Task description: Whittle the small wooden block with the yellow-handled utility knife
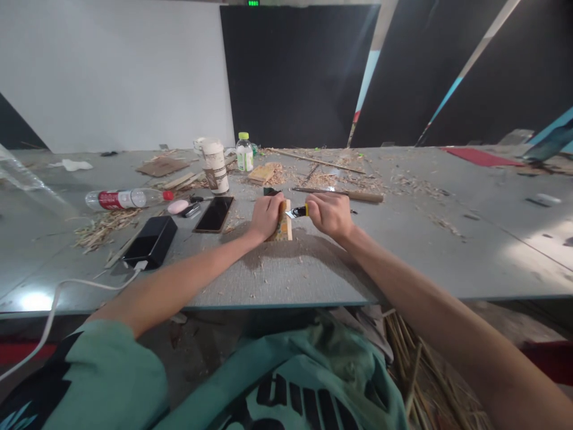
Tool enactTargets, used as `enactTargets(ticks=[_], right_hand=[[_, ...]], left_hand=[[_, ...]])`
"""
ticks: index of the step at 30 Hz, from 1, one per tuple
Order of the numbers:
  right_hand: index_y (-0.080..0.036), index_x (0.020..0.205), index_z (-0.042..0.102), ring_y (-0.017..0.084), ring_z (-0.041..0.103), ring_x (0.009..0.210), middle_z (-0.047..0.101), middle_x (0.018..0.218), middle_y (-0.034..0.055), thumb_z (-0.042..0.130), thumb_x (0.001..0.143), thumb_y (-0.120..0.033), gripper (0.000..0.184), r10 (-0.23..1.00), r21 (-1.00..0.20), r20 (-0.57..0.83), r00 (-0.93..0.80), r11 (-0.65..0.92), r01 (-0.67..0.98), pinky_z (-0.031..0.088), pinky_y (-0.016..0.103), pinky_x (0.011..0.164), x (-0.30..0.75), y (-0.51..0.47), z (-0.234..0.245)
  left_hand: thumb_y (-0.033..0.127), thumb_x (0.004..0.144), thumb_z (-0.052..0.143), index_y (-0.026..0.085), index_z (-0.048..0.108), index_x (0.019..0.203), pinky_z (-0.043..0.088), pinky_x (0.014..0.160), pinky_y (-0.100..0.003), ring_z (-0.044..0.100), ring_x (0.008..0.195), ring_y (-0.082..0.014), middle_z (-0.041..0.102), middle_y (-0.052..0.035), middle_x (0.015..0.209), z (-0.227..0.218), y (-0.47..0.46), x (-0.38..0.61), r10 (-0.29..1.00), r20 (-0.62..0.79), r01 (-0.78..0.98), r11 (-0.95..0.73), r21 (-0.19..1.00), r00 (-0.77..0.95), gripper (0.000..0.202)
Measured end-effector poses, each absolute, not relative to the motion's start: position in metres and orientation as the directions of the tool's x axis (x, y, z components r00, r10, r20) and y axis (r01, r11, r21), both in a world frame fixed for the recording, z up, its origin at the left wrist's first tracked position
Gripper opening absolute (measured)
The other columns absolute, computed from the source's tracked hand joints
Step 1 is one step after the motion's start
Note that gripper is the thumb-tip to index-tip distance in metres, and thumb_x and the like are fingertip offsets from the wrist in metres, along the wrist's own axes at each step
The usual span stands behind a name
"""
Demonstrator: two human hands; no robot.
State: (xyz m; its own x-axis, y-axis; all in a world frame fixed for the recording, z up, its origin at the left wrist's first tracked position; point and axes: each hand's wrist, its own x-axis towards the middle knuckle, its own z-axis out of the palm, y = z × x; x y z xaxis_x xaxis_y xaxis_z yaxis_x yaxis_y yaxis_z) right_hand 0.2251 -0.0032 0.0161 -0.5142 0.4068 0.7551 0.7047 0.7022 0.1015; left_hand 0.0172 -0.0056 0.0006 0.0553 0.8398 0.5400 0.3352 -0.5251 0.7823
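A grey table (268,283) runs across the view, with a white panel (111,71) behind it on the left and black panels (299,71) from the middle to the right; at the left a clear bottle with a red label (120,199) lies on its side, its red cap pointing right, with a heap of wood slivers (105,229) just in front of it; nearer the table's front edge sits a black box-shaped device (154,239), a white cable (58,289) plugged into its near end; next come a pink round object (178,206) and a dark phone (215,214) lying flat, and behind them a paper cup (215,167) and a small bottle with a green cap (244,154), both upright; right of these a yellowish wooden piece (262,174) lies among shavings; at the centre, close before the person, the left hand (267,214) is closed over a wooden block (287,226), holding it against the table; the right hand (331,214) is wrapped tightly round the handle of a knife (298,212), whose blade points left and appears to meet the block's right side; just behind that hand lies a long tool with a wooden handle (364,196); scattered chips spread farther right, toward a red sheet (483,156) at the back; below the table, at the right, thin sticks (416,370) lie in a pile.
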Motion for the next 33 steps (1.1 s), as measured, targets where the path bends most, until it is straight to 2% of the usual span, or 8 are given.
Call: enactTargets(ticks=[5,9,16,23,26,33], right_hand=[[-0.022,0.071,0.051,0.015,0.041,0.057,0.055,0.064,0.0019,0.028,0.111,-0.037,0.049,0.422,0.082,0.705,-0.570,0.749,0.657,0.021,0.034,0.057,0.227,-0.003,0.018],[-0.021,0.072,0.052,0.015,0.040,0.058,0.053,0.065,0.0013,0.027,0.112,-0.039,0.050,0.415,0.085,0.636,-0.651,0.800,0.593,0.020,0.035,0.058,0.227,-0.003,0.017],[-0.021,0.072,0.052,0.015,0.035,0.057,0.054,0.065,0.0014,0.027,0.111,-0.041,0.050,0.442,0.044,0.563,-0.698,0.827,0.560,0.017,0.036,0.060,0.218,-0.004,0.013],[-0.022,0.069,0.052,0.014,0.035,0.056,0.053,0.063,0.0010,0.026,0.111,-0.042,0.053,0.476,0.024,0.561,-0.678,0.809,0.587,0.017,0.035,0.059,0.218,-0.002,0.012],[-0.022,0.069,0.052,0.015,0.038,0.056,0.054,0.064,0.0018,0.024,0.111,-0.044,0.056,0.461,0.040,0.580,-0.671,0.807,0.589,0.018,0.035,0.059,0.219,-0.001,0.011],[-0.021,0.070,0.054,0.015,0.042,0.059,0.056,0.065,0.0026,0.020,0.113,-0.044,0.059,0.413,0.106,0.619,-0.668,0.799,0.592,0.021,0.034,0.059,0.222,-0.004,0.010]], left_hand=[[0.043,0.103,0.040,0.023,0.031,0.058,0.027,0.060,-0.035,0.039,0.055,-0.0152,0.035,0.0022,0.053,0.004,-0.007,0.014,0.855,0.516,0.319,-0.505,0.802,0.057,0.050],[0.040,0.103,0.040,0.024,0.037,0.056,0.028,0.059,-0.035,0.041,0.056,-0.0165,0.039,0.0014,0.053,0.005,-0.003,0.007,0.841,0.538,0.379,-0.519,0.766,0.065,0.050],[0.027,0.103,0.044,0.025,0.031,0.055,0.028,0.060,-0.037,0.041,0.056,-0.0178,0.038,0.0010,0.051,0.002,0.016,-0.002,0.833,0.551,0.450,-0.474,0.756,-0.048,0.050],[0.029,0.104,0.043,0.025,0.031,0.055,0.025,0.060,-0.037,0.040,0.056,-0.0179,0.037,0.0009,0.052,0.000,0.019,-0.003,0.829,0.553,0.478,-0.454,0.752,-0.083,0.051],[0.028,0.104,0.043,0.025,0.033,0.054,0.025,0.061,-0.038,0.040,0.056,-0.0179,0.041,-0.0005,0.052,0.000,0.018,-0.002,0.833,0.545,0.496,-0.438,0.750,-0.090,0.051],[0.027,0.103,0.039,0.024,0.030,0.058,0.024,0.060,-0.037,0.041,0.055,-0.0173,0.038,0.0012,0.052,0.004,0.003,0.004,0.841,0.540,0.451,-0.479,0.753,-0.009,0.046]])
